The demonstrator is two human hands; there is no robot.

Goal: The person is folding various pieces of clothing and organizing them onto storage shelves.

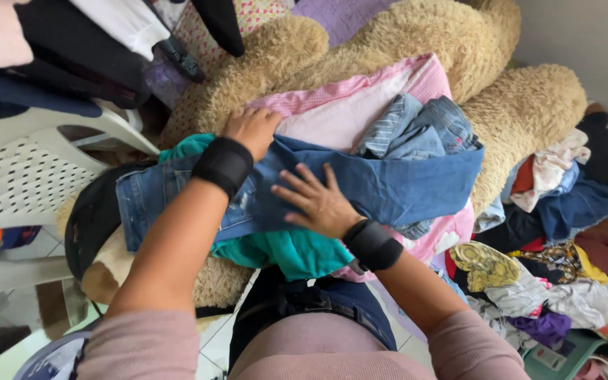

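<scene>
Pressing folded blue denim jeans (360,183) flat atop big tan plush teddy bear (402,42): left hand (251,130) curled at the jeans' far edge, right hand (318,200) spread wide, palm down mid-fabric.

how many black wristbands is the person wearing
2. One black wristband is on the left wrist, just behind the left hand at the far edge of the blue denim garment. The other wristband is behind the right hand, flat on the denim.
</scene>
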